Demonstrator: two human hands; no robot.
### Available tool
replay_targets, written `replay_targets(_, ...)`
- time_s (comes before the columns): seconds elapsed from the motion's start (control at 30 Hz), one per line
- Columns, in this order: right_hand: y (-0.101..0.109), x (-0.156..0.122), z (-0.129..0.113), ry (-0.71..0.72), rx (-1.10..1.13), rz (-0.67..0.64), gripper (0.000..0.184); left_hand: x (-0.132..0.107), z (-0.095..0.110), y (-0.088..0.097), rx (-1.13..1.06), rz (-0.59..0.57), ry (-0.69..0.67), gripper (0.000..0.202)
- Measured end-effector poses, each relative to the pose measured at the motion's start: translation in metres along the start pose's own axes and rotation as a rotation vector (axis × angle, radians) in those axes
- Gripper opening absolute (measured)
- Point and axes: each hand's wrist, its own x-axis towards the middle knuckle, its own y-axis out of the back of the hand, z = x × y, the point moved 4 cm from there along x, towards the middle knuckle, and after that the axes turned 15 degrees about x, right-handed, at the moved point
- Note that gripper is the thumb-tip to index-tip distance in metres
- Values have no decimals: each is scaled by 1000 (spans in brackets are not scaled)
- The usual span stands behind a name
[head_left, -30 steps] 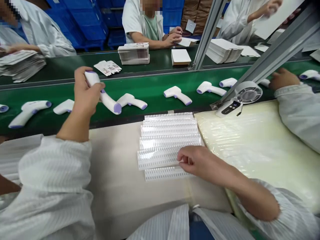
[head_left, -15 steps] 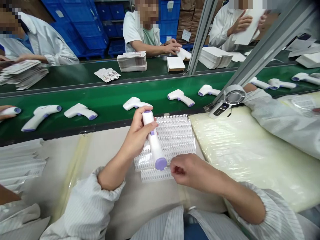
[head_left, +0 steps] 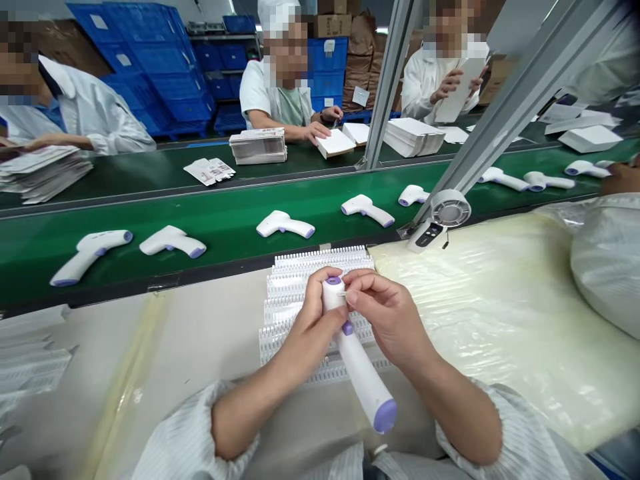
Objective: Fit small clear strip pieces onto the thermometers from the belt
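My left hand (head_left: 310, 327) is wrapped round the head end of a white infrared thermometer (head_left: 357, 363) with purple trim, its handle pointing down toward me. My right hand (head_left: 385, 310) pinches at the top of the thermometer's head, fingertips pressed together on something too small to name. Both hands hover over a stack of white ridged plastic strips (head_left: 287, 287) lying on the beige table (head_left: 200, 333).
A green conveyor belt (head_left: 225, 220) carries several more white thermometers (head_left: 285, 225). A small fan (head_left: 445, 213) clips to a slanted metal post. Yellowish foam under plastic (head_left: 500, 293) lies to the right, by a co-worker's sleeve (head_left: 607, 260). Other people across the belt handle white boxes (head_left: 257, 147).
My left hand brought the thermometer from the belt down to the table and turned its handle toward me. My right hand left the strips and came up to the thermometer's head.
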Motion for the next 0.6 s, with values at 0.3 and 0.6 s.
replay_targets(0.3, 3, 1, 1, 36, -81, 17, 7, 1, -9, 1, 5, 22, 35, 37)
replay_targets(0.6, 1, 0, 0, 53, -55, 44, 8, 1, -12, 3, 78, 51, 3, 39)
